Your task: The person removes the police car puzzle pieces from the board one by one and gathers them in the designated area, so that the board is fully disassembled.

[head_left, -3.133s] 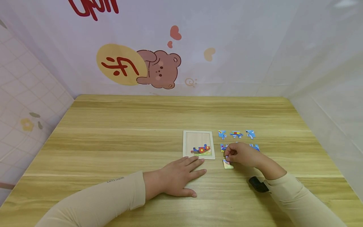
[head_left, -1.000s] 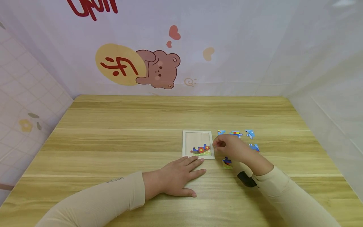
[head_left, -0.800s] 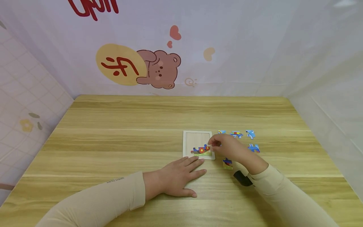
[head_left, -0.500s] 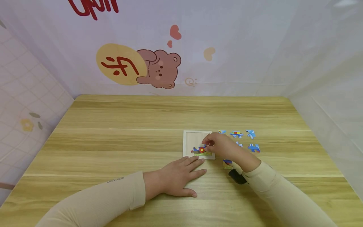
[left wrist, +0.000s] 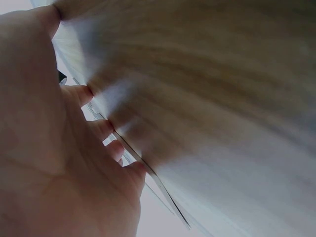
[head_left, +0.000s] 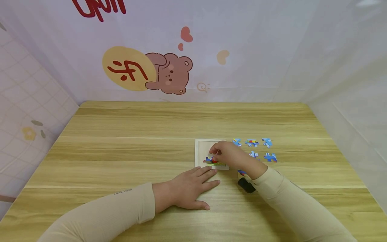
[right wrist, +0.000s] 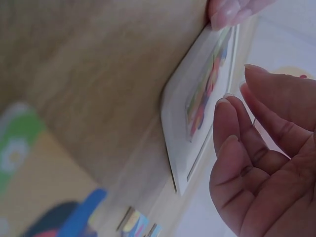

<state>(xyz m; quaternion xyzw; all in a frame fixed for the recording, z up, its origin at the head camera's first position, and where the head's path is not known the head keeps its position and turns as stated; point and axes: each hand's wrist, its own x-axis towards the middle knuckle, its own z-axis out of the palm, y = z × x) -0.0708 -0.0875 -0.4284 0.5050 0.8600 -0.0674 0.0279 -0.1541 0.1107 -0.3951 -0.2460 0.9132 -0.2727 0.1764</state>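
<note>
My left hand (head_left: 191, 190) lies flat with fingers spread, its fingertips at the near edge of a pale wooden puzzle tray (head_left: 197, 151). Joined puzzle pieces (head_left: 209, 162), red and blue over a green strip, sit in the tray's lower right part. Over them hovers my right hand (head_left: 231, 155), fingers bent and thumb near the index finger. In the right wrist view nothing shows between those fingertips (right wrist: 224, 106), which stand apart from the pieces. The left fingertips (right wrist: 232, 12) rest on the tray's corner there.
Loose blue puzzle pieces lie in rows right of the tray, among them a train-car piece (head_left: 252, 143) and a corner piece (head_left: 267, 143). One green-edged piece (right wrist: 22, 143) is large in the right wrist view. A black device (head_left: 246, 185) sits at the right wrist.
My right hand has left a loose piece at the lower right, which now lies flat, and moved left over the tray. The left hand has stayed put.
</note>
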